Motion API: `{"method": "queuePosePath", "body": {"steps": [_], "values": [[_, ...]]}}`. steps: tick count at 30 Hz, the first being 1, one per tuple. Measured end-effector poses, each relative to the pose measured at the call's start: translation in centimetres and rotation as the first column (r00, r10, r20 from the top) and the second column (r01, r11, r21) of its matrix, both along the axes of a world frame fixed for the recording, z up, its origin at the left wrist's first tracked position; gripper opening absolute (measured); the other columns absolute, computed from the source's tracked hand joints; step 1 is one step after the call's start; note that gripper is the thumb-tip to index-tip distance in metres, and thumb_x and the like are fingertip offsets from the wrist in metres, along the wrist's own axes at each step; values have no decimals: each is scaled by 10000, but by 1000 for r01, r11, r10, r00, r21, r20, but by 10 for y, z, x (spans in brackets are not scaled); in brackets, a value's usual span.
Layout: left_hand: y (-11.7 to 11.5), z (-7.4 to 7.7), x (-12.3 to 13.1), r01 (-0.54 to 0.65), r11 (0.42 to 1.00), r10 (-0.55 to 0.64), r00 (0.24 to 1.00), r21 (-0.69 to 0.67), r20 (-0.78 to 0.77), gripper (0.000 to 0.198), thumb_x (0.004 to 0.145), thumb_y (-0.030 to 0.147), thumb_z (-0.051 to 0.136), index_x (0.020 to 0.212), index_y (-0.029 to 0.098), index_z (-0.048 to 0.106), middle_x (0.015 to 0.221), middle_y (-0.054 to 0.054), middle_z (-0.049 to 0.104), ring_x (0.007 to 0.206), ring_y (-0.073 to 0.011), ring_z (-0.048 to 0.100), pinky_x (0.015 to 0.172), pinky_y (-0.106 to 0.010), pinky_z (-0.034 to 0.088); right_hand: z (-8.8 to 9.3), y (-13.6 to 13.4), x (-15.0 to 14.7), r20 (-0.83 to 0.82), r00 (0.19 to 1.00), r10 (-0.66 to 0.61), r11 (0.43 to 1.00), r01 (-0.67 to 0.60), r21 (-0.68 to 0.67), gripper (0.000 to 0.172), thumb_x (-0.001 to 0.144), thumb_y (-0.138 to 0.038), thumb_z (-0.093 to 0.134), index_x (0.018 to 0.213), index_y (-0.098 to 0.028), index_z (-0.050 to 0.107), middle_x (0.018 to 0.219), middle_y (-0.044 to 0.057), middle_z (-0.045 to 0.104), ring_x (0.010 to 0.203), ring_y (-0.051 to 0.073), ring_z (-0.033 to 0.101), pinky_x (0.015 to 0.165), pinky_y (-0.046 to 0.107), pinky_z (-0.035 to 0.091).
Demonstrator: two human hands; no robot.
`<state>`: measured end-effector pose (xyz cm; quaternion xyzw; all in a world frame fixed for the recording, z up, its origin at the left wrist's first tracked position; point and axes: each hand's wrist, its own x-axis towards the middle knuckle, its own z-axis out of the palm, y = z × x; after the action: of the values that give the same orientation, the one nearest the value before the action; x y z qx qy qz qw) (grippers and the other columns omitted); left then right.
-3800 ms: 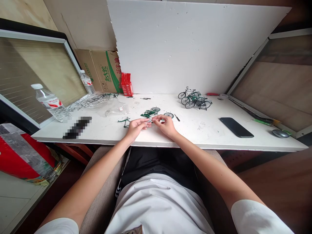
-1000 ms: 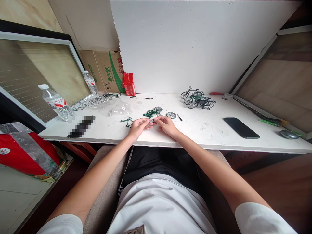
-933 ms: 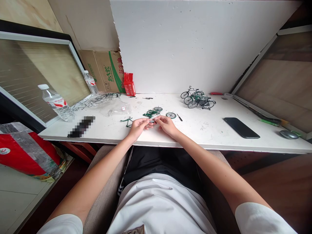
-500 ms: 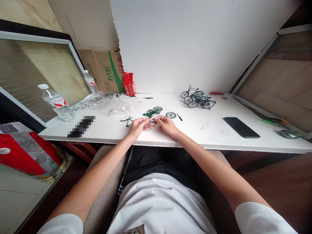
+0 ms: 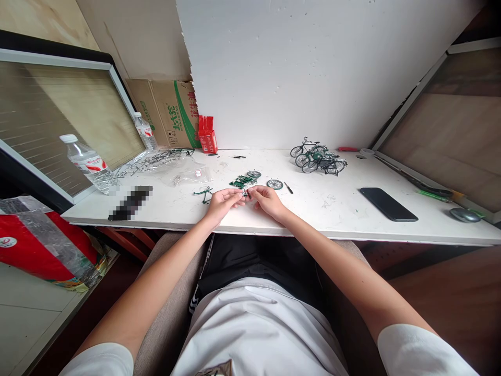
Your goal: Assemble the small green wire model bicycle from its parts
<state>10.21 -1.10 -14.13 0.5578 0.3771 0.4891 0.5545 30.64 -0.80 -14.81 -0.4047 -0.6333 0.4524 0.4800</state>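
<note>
My left hand [image 5: 224, 204] and my right hand [image 5: 266, 201] meet over the front of the white table, fingertips pinched on a small dark-and-silver part [image 5: 246, 194]. Fingers cover most of it, so its exact kind does not show. Just behind my hands lie green model bicycle parts [image 5: 241, 181] and a small spoked wheel [image 5: 254, 174]. Another spoked wheel [image 5: 274, 185] lies right of them, beside a small dark screwdriver-like tool [image 5: 288, 188]. To the left of my left hand is a green model bicycle frame [image 5: 203, 194].
Several assembled model bicycles [image 5: 318, 156] stand at the back. A black phone [image 5: 387, 204] and a computer mouse [image 5: 465, 215] lie to the right. Leftward are water bottles [image 5: 92, 166], black part sprues [image 5: 156, 159], a plastic bag [image 5: 191, 176] and a red box [image 5: 207, 137].
My left thumb and fingers have shifted slightly to the right along the small part. My right hand stays nearly still, and the things on the table have not moved.
</note>
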Motion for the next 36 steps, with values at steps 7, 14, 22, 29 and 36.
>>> {"method": "queuePosePath", "body": {"steps": [7, 14, 22, 29, 36], "values": [[-1, -1, 1, -4, 1000, 4, 1000, 27, -4, 550, 710, 433, 977, 1108, 130, 746, 988, -135, 833, 828, -229, 784, 837, -372, 588, 4, -3, 0, 2, 1000, 1, 1000, -1, 4, 525, 937, -725, 656, 893, -207, 733, 896, 66, 739, 838, 212, 674, 621, 287, 536], [0, -1, 2, -10, 999, 10, 1000, 31, -2, 533, 711, 448, 968, 1078, 129, 752, 959, -127, 827, 802, -222, 776, 814, -362, 585, 5, -4, -1, -6, 1000, 8, 1000, -8, 8, 548, 961, -733, 624, 838, -206, 714, 890, 67, 725, 845, 215, 665, 616, 289, 536], [1, -3, 1, -2, 999, 2, 1000, 51, -11, 484, 745, 455, 947, 1060, 140, 758, 952, -117, 822, 816, -218, 770, 813, -355, 576, 8, -5, -1, -3, 1000, 8, 1000, -8, 1, 630, 959, -777, 589, 719, -203, 685, 938, 87, 740, 854, 217, 667, 620, 294, 536], [-1, 1, 1, 5, 999, -4, 1000, 45, -22, 468, 730, 456, 950, 1028, 148, 763, 924, -103, 814, 817, -219, 761, 795, -347, 556, 8, -5, -2, -8, 1000, 14, 1000, -14, -15, 674, 944, -827, 563, 728, -204, 701, 922, 90, 746, 838, 221, 670, 623, 303, 542], [0, 2, -2, 38, 999, -38, 999, 26, 19, 465, 705, 437, 959, 1007, 143, 764, 931, -101, 816, 822, -212, 756, 791, -339, 531, 11, -8, -2, -48, 998, 42, 997, -45, -59, 663, 930, -842, 578, 864, -207, 756, 804, 76, 722, 843, 253, 693, 625, 333, 549]]}}
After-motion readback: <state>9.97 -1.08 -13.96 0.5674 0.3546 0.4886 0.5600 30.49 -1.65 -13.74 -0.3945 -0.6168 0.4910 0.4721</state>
